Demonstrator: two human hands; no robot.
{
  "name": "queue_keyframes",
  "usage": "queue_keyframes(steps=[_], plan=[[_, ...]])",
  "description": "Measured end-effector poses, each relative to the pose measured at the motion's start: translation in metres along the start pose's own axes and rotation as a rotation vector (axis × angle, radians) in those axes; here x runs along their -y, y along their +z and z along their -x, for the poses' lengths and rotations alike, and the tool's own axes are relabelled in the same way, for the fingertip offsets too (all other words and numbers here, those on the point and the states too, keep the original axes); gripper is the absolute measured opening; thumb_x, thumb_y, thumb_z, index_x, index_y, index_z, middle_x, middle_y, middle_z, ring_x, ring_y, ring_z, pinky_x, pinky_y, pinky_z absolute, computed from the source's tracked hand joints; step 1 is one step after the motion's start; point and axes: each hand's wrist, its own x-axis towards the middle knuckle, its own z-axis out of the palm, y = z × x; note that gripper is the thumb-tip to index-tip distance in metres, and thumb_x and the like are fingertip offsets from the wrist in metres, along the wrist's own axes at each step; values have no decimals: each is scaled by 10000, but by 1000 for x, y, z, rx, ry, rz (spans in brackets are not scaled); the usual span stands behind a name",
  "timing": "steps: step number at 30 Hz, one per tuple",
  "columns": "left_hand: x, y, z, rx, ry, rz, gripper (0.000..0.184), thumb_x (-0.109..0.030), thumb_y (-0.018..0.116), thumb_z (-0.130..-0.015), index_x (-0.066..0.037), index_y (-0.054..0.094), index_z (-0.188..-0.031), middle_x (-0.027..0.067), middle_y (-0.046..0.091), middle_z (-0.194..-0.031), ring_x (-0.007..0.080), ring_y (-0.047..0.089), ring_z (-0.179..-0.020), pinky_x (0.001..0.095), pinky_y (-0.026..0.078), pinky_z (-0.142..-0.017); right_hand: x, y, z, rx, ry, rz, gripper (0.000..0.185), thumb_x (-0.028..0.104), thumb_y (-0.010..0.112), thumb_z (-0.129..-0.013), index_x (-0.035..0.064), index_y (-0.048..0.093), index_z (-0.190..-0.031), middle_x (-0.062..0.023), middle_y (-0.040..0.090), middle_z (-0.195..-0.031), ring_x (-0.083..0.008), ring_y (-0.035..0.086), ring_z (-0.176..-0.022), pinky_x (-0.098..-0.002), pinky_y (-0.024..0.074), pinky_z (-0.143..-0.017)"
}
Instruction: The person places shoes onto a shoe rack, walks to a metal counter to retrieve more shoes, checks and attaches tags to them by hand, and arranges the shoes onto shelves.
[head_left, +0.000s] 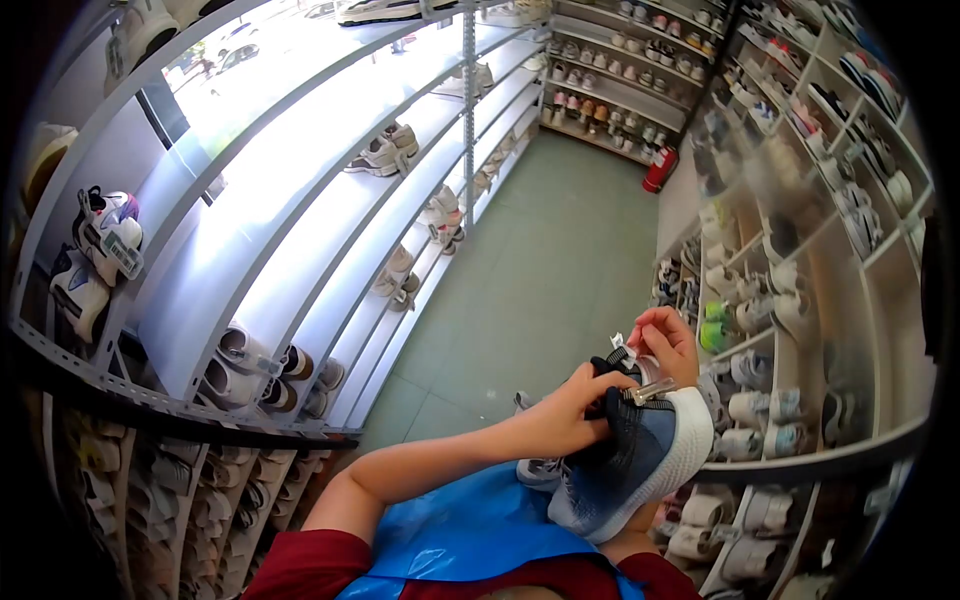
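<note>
A dark blue-grey sneaker (640, 445) with a thick white sole is held up in front of the blue apron, its sole turned to the right. My left hand (570, 412) grips it at the dark collar, thumb and fingers closed on the edge. A metal clip (650, 391) sits at the collar, close to the left fingertips. Just beyond, my right hand (668, 345) is raised with bent fingers beside a small white tag (621, 346); whether they pinch anything is unclear. Part of another grey shoe (540, 472) shows below my left forearm, mostly hidden.
White metal shelves (255, 235) with several pairs of shoes run along the bright window at left. Cubby shelving (845, 290) full of shoes lines the right side. A green floor aisle (540, 260) leads to a back rack, with a red fire extinguisher (658, 170) beside it.
</note>
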Motion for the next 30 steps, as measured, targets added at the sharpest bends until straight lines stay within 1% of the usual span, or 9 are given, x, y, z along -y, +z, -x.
queue_keyframes(steps=[11,15,16,17,18,22,24,25,30], plan=[[-19,-75,-167,-561,205,2,409,127,539,-724,-38,556,-1098,47,583,-1030,144,536,-1029,247,397,-905,-13,-80,-222,-78,-16,-247,124,110,551,-892,17,565,-974,-75,606,-807,-135,571,-622,-251,489,-586],[-23,-133,-215,-668,304,-185,373,80,645,-705,-42,571,-1050,40,585,-1013,130,561,-949,245,425,-847,-157,-143,-309,-16,244,-286,282,238,536,-902,-5,582,-1038,-94,636,-849,-179,639,-747,-292,539,-659],[-25,-149,-227,-664,290,-222,391,109,558,-656,-40,568,-1017,85,544,-1003,231,531,-997,290,393,-887,-177,-155,-318,30,339,-312,348,282,528,-906,-21,588,-1065,-101,645,-864,-189,653,-781,-304,551,-679],[-24,-167,-239,-657,288,-296,371,99,567,-663,-45,569,-1005,88,546,-991,241,536,-979,294,399,-873,-158,-135,-306,99,-30,-470,406,309,533,-904,-45,591,-1095,-119,652,-940,-184,656,-795,-316,558,-686],[-21,-185,-253,-648,289,-373,352,89,576,-669,-50,570,-992,91,548,-979,251,542,-961,298,405,-858,-153,-122,-323,6,223,-537,385,294,522,-917,-37,593,-1101,-121,652,-986,-185,656,-826,-319,558,-703],[-1,-255,-311,-578,199,-493,436,68,582,-732,-67,481,-1134,135,596,-1013,310,582,-971,339,441,-835,-208,-126,-367,146,157,-325,429,315,485,-950,5,512,-1245,-133,592,-1182,-221,610,-1033,-364,516,-862],[22,-297,-340,-411,103,-346,525,-22,670,-745,-98,456,-1219,108,583,-1104,195,565,-1064,298,424,-902,-208,-131,-405,263,536,-594,608,504,413,-945,59,411,-1359,-123,496,-1332,-252,520,-1185,-412,442,-972],[30,-314,-357,-384,150,-506,558,99,587,-701,-60,446,-1217,171,599,-922,363,587,-916,377,452,-801,-201,-135,-428,256,518,-596,608,504,413,-945,59,411,-1359,-123,496,-1332,-252,520,-1185,-412,442,-972],[43,-407,-444,116,17,-846,520,48,562,-727,-140,542,-1211,147,617,-1075,332,590,-958,404,467,-824,-141,-126,-516,465,732,-775,753,708,249,-881,210,305,-1442,-37,395,-1435,-238,441,-1270,-438,355,-1058]])
